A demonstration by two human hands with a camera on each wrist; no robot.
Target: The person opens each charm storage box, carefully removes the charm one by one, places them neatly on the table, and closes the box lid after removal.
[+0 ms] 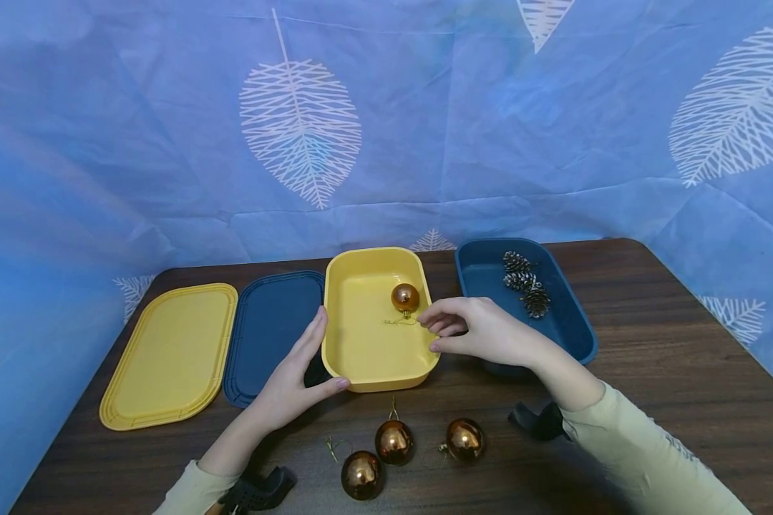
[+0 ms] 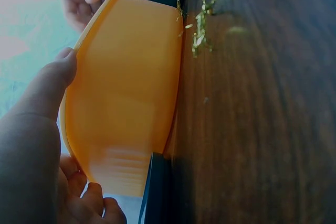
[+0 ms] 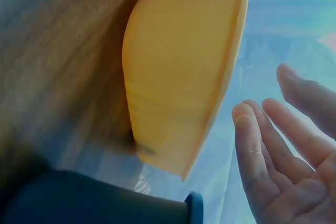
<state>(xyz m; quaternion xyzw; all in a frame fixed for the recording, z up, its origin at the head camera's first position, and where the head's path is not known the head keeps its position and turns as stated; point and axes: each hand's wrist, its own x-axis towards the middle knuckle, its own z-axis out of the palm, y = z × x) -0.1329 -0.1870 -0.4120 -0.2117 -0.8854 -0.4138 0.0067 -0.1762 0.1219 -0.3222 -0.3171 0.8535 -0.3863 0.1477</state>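
Observation:
My left hand [image 1: 290, 390] holds a yellow plastic box [image 1: 367, 350] at its near left corner, thumb at the near rim and fingers along the left side. In the left wrist view, the thumb lies along the rim of the box. Over the box's right rim hovers my right hand [image 1: 473, 329], its fingers loosely bent and parted, with nothing between them in the right wrist view. One shiny copper-brown bauble [image 1: 405, 297] with a gold string lies inside the box. On the table in front are three more baubles: one bauble [image 1: 394, 441], another bauble [image 1: 362, 475] and a third bauble [image 1: 465, 439].
A dark blue box [image 1: 489, 275] with several pine cones [image 1: 520, 280] stands behind my right hand. To the left lie a blue lid [image 1: 270, 322] and a yellow lid [image 1: 167, 357], flat on the brown wooden table [image 1: 644, 322]. Blue cloth with white leaf prints hangs behind.

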